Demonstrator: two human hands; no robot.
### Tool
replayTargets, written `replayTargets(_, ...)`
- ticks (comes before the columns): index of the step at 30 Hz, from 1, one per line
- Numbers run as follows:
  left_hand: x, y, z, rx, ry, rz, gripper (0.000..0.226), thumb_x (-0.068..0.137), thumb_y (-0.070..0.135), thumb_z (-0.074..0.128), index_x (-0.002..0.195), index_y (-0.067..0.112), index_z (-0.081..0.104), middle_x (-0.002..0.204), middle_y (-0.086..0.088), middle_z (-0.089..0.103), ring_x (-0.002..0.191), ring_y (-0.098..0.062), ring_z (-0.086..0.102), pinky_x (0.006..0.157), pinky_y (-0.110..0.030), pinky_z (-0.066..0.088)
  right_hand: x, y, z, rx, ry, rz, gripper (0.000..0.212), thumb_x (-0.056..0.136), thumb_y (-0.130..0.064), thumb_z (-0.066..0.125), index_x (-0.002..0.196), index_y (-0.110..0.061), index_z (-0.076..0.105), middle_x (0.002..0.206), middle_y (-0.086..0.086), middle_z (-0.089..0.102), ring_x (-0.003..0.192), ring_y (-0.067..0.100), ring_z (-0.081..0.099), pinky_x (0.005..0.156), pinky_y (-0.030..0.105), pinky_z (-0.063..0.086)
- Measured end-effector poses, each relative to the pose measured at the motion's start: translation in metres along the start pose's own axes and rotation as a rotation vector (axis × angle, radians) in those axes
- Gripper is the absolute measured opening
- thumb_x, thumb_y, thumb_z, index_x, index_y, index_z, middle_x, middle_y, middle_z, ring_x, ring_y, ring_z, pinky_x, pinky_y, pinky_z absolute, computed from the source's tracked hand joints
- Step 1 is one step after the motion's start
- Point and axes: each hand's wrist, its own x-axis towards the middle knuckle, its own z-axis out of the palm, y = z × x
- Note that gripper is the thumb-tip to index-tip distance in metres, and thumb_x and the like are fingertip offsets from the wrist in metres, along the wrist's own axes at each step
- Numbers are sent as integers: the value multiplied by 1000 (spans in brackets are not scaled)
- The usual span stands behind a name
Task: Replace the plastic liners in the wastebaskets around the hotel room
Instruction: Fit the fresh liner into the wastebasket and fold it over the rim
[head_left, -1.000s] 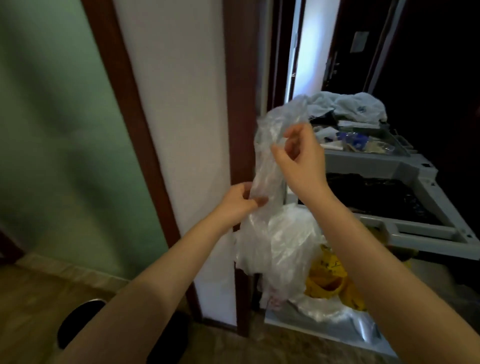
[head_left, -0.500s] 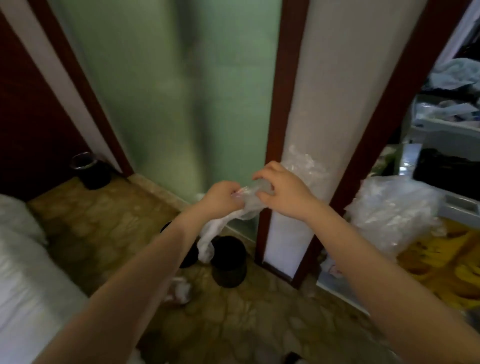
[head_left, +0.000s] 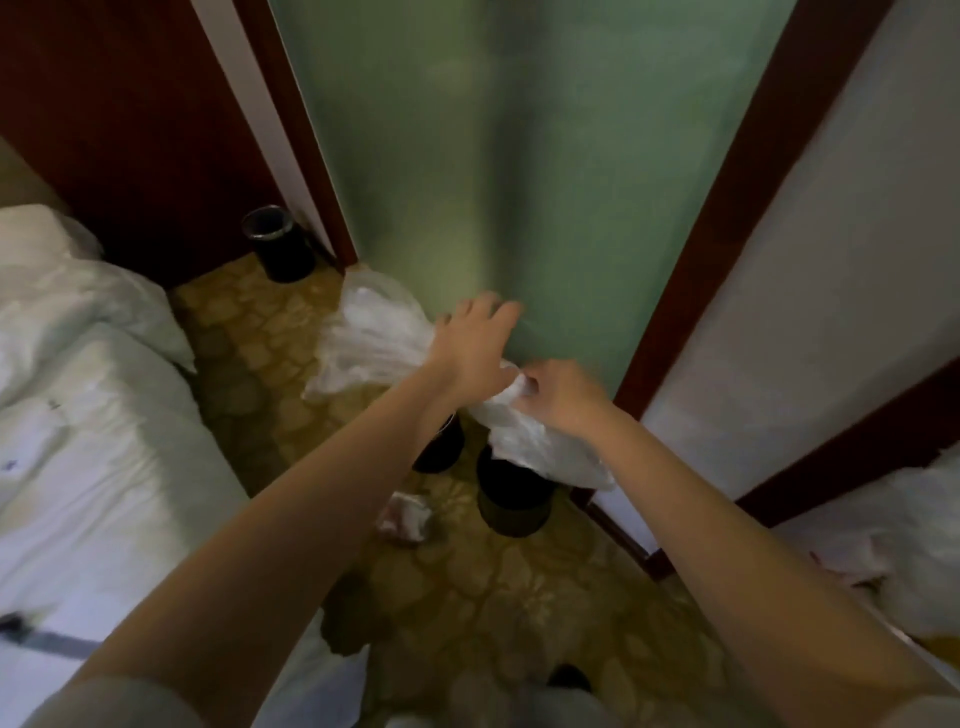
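Crinkled clear plastic liner (head_left: 363, 338) hung over the floor, pinched in the right hand's (head_left: 561, 397) curled grip. The left hand (head_left: 475, 345) pressed spread, straight fingers into it, probably to open its mouth. A round black wastebasket (head_left: 511, 501) stood directly beneath. A white bed (head_left: 78, 415) crowded the left, and open floor lay near.

Bed (head_left: 104, 441) at left, two wastebaskets (head_left: 511, 499) on floor (head_left: 519, 582) beneath liner (head_left: 374, 338), third wastebasket (head_left: 278, 244) in far corner
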Motion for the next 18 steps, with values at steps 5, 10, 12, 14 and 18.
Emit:
replayTargets(5, 31, -5, 60, -365, 344, 175, 38, 81, 35, 58, 102, 3, 59, 99, -8, 54, 85, -18, 50, 73, -23, 36, 53, 43, 57, 355, -43, 131, 31, 87, -25, 57, 64, -22, 36, 62, -7, 40, 57, 10, 40, 57, 29, 32)
replayTargets(10, 44, -44, 178, -493, 360, 102, 22, 87, 24, 58, 80, 4, 55, 78, 0, 45, 68, -14, 42, 63, -20, 30, 109, 98, 140, 513, -4, 282, 34, 88, -22, 63, 62, -19, 41, 66, -4, 44, 66, 15, 44, 57, 28, 32)
replayTargets(12, 49, -61, 230, -526, 324, 12, 16, 89, 16, 61, 85, 1, 57, 84, -7, 51, 71, -18, 47, 65, -24, 36, 130, 120, 177, 562, 35, 324, 28, 89, -22, 64, 66, -17, 48, 71, 0, 50, 71, 17, 48, 61, 28, 35)
replayTargets(14, 61, -79, 283, -567, 225, -115, 21, 89, 20, 62, 101, 2, 58, 99, -9, 54, 87, -24, 55, 79, -35, 46, 148, 141, 214, 612, 73, 338, 21, 90, -25, 65, 74, -13, 58, 74, 1, 55, 73, 17, 53, 62, 29, 39)
replayTargets(18, 99, -106, 379, -842, -70, -361, 78, 83, 37, 70, 145, 12, 30, 145, -13, 35, 131, -27, 39, 108, -43, 37, 182, 180, 283, 663, 168, 340, 23, 87, -24, 70, 92, -2, 66, 86, 11, 66, 81, 22, 60, 76, 37, 50)
